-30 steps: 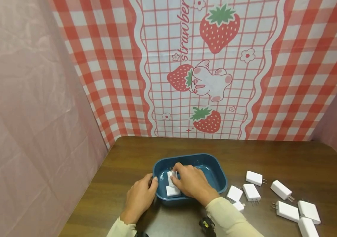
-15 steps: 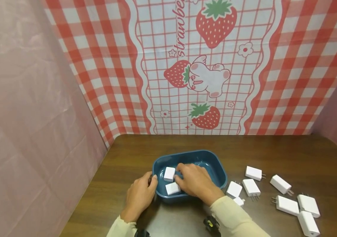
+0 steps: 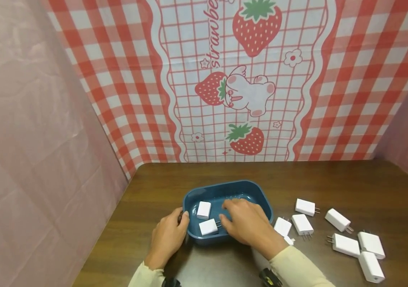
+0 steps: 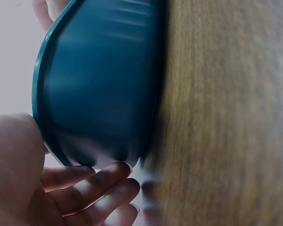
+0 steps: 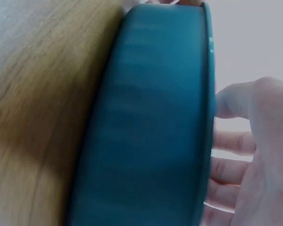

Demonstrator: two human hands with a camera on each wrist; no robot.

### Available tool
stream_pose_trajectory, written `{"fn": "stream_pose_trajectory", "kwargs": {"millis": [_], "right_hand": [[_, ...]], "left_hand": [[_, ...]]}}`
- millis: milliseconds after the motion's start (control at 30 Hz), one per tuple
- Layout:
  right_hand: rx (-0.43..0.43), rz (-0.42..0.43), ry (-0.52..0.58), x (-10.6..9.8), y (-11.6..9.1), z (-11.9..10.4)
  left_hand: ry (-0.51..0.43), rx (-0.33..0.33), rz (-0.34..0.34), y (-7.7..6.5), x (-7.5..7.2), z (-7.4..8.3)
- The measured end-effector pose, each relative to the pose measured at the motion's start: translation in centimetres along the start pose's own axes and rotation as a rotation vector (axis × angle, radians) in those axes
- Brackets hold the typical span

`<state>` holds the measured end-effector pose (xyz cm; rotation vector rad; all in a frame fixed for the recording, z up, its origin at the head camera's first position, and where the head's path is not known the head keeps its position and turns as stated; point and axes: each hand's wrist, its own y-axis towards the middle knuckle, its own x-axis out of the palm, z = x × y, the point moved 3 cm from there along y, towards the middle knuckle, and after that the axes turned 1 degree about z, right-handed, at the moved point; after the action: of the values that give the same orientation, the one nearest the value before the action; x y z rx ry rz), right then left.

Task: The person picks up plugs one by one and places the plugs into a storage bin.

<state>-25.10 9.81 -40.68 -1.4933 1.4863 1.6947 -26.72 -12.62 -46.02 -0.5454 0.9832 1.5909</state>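
A dark blue plastic basin (image 3: 222, 238) stands on the table. My left hand (image 3: 168, 235) grips its left end, thumb at the rim and fingers against the outer wall (image 4: 94, 94). Inside, toward the left, lie two white wall chargers: one (image 3: 204, 210) farther back, and another (image 3: 208, 227) nearer the front with its prongs pointing right. Over the basin's right half is my right hand (image 3: 245, 223), fingers loosely bent and apart from the chargers. The right wrist view shows that hand (image 5: 269, 141) beyond the rim, nothing visible in it.
Right of the basin, several white wall chargers lie scattered on the wooden table (image 3: 153, 187), among them one at the back (image 3: 305, 207) and one at the front right (image 3: 371, 267). A checked strawberry cloth (image 3: 136, 99) hangs behind the table, a pink cloth (image 3: 46, 139) at the left.
My right hand has let go of a charger in the basin and moved right, away from both chargers. The rear charger now lies apart from the front one. My left hand stays on the basin.
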Motion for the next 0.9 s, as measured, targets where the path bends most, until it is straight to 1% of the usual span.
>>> {"fn": "stream_pose_trajectory", "kwargs": {"millis": [167, 267, 367, 467, 567, 733, 900], "right_hand": [[-0.076, 0.108, -0.07, -1.8, -1.4, 0.4], [-0.087, 0.128, -0.096, -2.7, -2.3, 0.7], [-0.063, 0.108, -0.11, -3.4, -3.1, 1.0], [-0.018, 0.075, -0.121, -3.9, -3.8, 1.5], [0.018, 0.065, -0.124, -4.4, -4.5, 2.1], [0.075, 0.074, -0.113, -4.8, -5.8, 3.2], [0.128, 0.097, -0.096, -5.4, -7.7, 4.4]], "left_hand": [[-0.006, 0.008, -0.008, 0.2, 0.2, 0.2], [-0.012, 0.007, -0.009, 0.3, 0.3, 0.3], [-0.01, 0.0, -0.003, 0.2, 0.2, 0.2], [-0.006, -0.01, -0.001, 0.2, 0.1, 0.2], [-0.006, -0.013, 0.001, 0.2, -0.1, 0.1], [0.001, -0.007, 0.005, 0.1, -0.3, -0.2], [0.003, -0.006, -0.02, 0.0, -0.1, 0.1]]}}
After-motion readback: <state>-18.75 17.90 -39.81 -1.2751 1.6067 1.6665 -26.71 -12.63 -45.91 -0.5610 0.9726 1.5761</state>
